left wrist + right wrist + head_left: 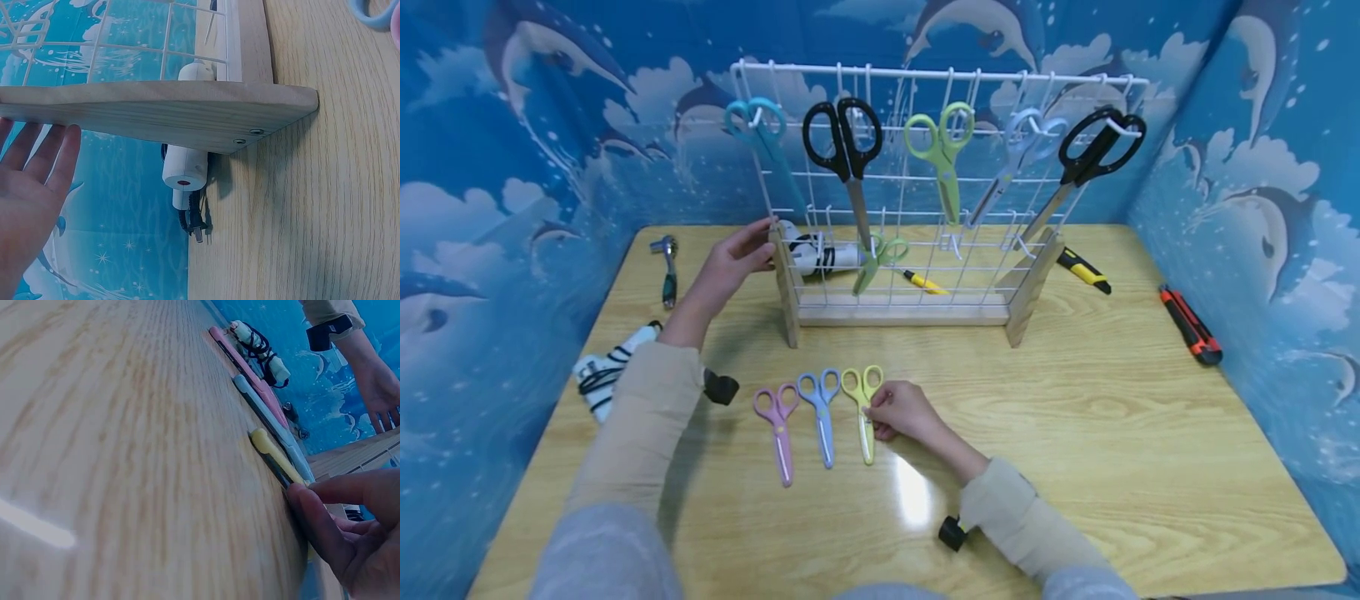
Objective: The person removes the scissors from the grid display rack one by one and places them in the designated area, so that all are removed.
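On the rack (902,316), six pairs of scissors (852,167)

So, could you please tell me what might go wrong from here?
The right hand pinches the yellow ring-handled scissors, close beside the blue ring-handled scissors, so lifting might nudge that neighbouring pair.
The left hand touches the wooden end panel of the white wire rack; a push there could jolt it.
The black-handled metal scissors, hanging aslant at the rack's right end, might then slip off their white hook.
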`<action>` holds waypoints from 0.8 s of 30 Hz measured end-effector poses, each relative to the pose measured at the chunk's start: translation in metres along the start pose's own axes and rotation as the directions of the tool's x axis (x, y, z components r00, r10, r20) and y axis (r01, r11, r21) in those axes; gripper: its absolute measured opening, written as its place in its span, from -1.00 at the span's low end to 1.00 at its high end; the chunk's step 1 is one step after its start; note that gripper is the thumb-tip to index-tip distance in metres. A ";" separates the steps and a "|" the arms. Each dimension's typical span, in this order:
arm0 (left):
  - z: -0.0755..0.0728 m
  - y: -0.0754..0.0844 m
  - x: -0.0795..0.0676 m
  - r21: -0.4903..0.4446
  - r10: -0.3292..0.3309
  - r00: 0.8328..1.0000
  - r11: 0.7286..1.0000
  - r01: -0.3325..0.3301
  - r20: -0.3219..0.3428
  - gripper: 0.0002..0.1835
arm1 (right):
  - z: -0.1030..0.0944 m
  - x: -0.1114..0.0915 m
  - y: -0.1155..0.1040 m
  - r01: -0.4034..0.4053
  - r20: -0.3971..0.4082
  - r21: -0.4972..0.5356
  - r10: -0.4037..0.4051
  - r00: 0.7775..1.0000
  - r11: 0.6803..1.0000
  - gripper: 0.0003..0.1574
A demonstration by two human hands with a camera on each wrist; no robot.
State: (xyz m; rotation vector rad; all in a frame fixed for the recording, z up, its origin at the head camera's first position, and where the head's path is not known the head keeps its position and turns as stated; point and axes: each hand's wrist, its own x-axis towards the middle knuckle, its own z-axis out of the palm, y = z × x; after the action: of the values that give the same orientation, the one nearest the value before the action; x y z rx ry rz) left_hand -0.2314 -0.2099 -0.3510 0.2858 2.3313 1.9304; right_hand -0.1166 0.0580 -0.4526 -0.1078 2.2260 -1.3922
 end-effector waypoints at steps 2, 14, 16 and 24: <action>0.000 0.000 0.000 -0.013 0.005 1.000 1.000 -0.005 0.005 -0.46 | 0.000 0.001 -0.001 0.002 -0.003 -0.008 -0.002 1.000 1.000 -0.83; 0.003 0.009 -0.005 -0.015 0.013 1.000 1.000 -0.013 0.014 -0.46 | -0.021 -0.010 -0.008 0.123 -0.041 -0.029 -0.124 0.991 0.992 -0.82; 0.003 0.009 -0.005 -0.017 0.010 1.000 1.000 -0.010 0.013 -0.47 | -0.034 -0.019 -0.019 0.156 -0.069 -0.008 -0.156 0.985 0.988 -0.79; 0.000 0.001 -0.001 -0.025 0.003 1.000 1.000 -0.003 0.004 -0.46 | -0.117 0.009 0.025 0.426 -0.318 0.151 -0.365 0.875 0.892 -0.75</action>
State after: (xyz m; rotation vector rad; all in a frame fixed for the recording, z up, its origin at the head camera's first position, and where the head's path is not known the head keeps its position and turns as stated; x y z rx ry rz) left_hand -0.2304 -0.2096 -0.3501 0.2910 2.3033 1.9568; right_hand -0.1732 0.1625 -0.4374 -0.3284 2.3489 -1.9760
